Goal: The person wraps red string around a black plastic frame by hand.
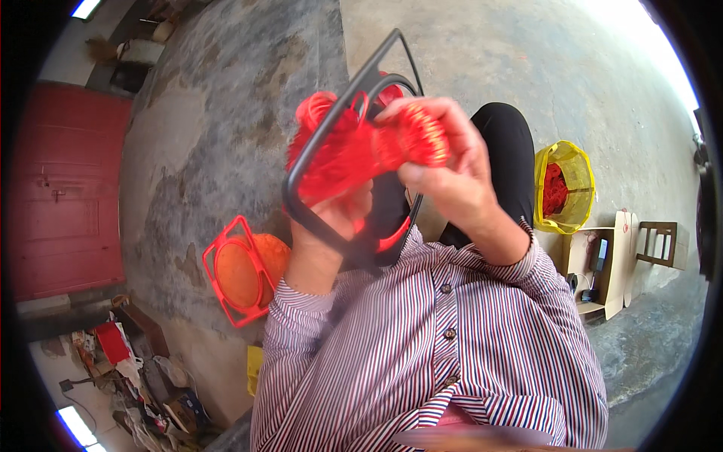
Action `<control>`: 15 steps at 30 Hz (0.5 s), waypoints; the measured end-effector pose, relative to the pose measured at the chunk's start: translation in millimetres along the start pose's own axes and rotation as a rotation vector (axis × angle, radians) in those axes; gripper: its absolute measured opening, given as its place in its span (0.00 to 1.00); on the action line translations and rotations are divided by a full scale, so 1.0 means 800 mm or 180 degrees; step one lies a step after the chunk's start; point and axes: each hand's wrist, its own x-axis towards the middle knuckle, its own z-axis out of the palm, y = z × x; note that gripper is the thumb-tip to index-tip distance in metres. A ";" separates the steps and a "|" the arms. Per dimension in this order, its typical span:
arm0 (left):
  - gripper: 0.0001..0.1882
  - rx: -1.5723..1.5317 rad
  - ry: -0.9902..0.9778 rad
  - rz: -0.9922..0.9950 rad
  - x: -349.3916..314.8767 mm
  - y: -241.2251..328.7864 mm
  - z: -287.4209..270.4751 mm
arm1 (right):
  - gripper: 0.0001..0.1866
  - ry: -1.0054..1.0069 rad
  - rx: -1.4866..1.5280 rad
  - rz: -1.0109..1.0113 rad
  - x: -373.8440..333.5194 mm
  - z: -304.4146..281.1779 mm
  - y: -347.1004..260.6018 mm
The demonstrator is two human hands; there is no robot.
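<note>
A bundle of shiny red cord (339,151), blurred by motion, is held up in front of my chest. My right hand (467,166) grips its narrowed right end between thumb and fingers, where the coils show gold glints. Beneath the bundle's left part is my left hand (343,209), closed against it, with most of its fingers hidden behind the red strands. Around the bundle and my hands stands a black frame (310,162) with rounded corners and a curved inner ring. More red material shows at the ring's far and near sides.
A red-framed stool (237,271) with an orange round seat stands on the floor to my left. At right are a yellow basket (566,218) holding red cord and an open cardboard box (619,264). Clutter (151,377) lies at lower left, below a red door (71,188).
</note>
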 end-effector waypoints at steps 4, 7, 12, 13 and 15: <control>0.26 -0.0276 -0.0218 -0.0141 0.004 0.022 -0.029 | 0.21 0.0204 0.0757 -0.0415 0.021 -0.036 -0.025; 0.22 -0.0045 -0.1024 -0.0033 0.001 0.016 -0.051 | 0.19 0.0403 0.1650 -0.0016 0.027 -0.057 -0.028; 0.18 -0.0004 -0.0849 0.0042 0.005 0.020 -0.047 | 0.20 0.0354 -0.1301 0.0625 -0.007 -0.075 0.022; 0.18 -0.0002 -0.0862 0.0022 0.006 0.020 -0.046 | 0.21 0.0152 -0.1394 0.0843 -0.016 -0.076 0.039; 0.20 -0.0166 -0.1102 -0.0551 0.002 0.022 -0.040 | 0.21 -0.0099 -0.1514 0.0998 -0.014 -0.072 0.063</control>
